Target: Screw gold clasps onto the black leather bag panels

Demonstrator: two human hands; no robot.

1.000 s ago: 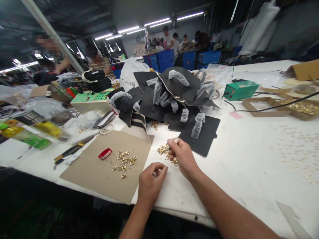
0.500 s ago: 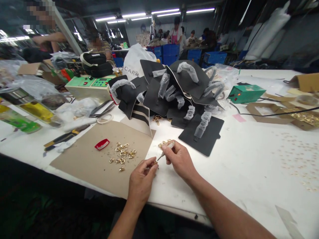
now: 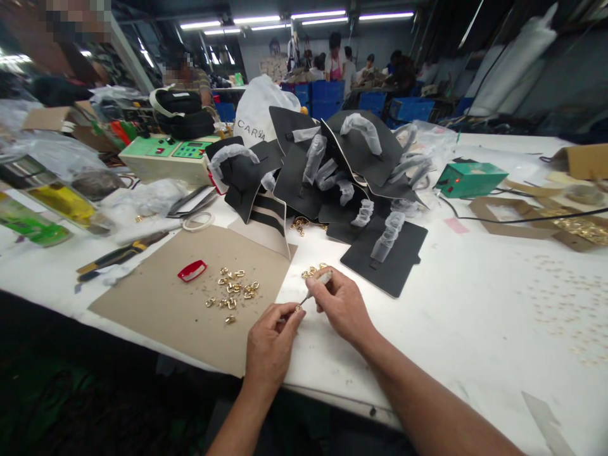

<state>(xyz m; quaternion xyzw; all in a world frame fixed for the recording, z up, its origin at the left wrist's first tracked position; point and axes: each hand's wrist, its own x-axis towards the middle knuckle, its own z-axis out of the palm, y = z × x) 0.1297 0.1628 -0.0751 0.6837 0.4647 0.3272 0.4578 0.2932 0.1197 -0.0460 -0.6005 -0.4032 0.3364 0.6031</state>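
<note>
Between its thumb and fingertips, my left hand (image 3: 273, 339) pinches a small gold metal piece (image 3: 298, 308) over the table's front part. My right hand (image 3: 342, 304) is closed round the pale handle of a thin screwdriver-like tool (image 3: 319, 281), whose dark tip meets the gold piece. Just behind my right hand lies a small pile of gold fittings (image 3: 311, 272) on the white table (image 3: 456, 316). To the left, several gold links (image 3: 232, 288) are spread on a brown sheet (image 3: 166, 310), beside a red oval item (image 3: 192, 271).
Black panels (image 3: 304, 180) with plastic-wrapped handles are heaped behind my hands. Pliers (image 3: 123, 255) and a green-topped machine (image 3: 166, 155) are at left. At right stand a green box (image 3: 471, 179) with a cable and a cardboard tray of gold parts (image 3: 577, 228). People are in the background.
The view has shifted slightly. The tool tip and the gold piece stay together between my hands, with my left fingertips slightly higher. At the upper left, a person has moved.
</note>
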